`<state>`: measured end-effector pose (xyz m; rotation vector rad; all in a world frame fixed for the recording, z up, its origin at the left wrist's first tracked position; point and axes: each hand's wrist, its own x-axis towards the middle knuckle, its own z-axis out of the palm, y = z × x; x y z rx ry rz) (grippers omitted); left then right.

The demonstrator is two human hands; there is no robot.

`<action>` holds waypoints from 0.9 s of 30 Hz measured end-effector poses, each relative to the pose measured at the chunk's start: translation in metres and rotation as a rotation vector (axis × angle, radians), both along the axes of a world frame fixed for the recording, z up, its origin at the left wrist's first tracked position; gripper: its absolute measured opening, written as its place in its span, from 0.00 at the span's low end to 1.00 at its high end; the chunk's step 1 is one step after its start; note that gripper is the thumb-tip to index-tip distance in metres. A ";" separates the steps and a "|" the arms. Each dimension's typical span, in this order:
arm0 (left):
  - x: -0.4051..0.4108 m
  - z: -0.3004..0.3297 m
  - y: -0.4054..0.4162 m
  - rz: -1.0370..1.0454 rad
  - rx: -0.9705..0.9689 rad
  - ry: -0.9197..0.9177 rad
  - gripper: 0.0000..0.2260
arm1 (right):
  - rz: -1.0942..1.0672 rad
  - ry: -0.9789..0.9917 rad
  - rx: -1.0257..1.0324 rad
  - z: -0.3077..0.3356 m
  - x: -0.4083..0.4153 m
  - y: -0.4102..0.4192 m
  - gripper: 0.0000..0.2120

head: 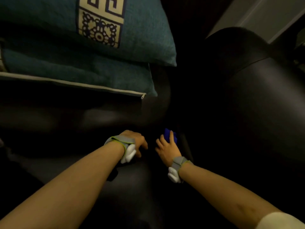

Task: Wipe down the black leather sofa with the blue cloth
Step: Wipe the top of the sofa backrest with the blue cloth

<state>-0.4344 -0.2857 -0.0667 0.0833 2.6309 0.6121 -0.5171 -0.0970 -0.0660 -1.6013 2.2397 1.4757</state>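
The black leather sofa (125, 187) fills the dim view, its seat cushion below me and a rounded armrest (257, 90) at the right. My right hand (166, 149) grips a bunched blue cloth (170, 134) and holds it down in the dark gap between the seat and the armrest. My left hand (137, 141) rests on the seat edge just left of it, fingers bent over the cushion's side; their tips are hidden. Both wrists wear grey straps with white devices.
Two teal cushions (82, 63) are stacked at the upper left on the seat, the top one with a cream patterned band (100, 22). A pale wall or panel (264, 15) shows at the top right behind the armrest.
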 end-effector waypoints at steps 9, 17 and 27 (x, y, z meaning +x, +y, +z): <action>0.006 0.017 -0.011 -0.104 -0.500 0.472 0.31 | 0.074 -0.144 0.298 0.040 0.023 0.041 0.21; 0.012 0.012 -0.023 -0.070 -0.553 0.385 0.42 | -0.181 0.018 -0.163 0.051 -0.033 -0.019 0.24; 0.014 0.010 -0.022 -0.066 -0.522 0.386 0.40 | 0.170 -0.304 0.438 0.069 0.050 0.086 0.22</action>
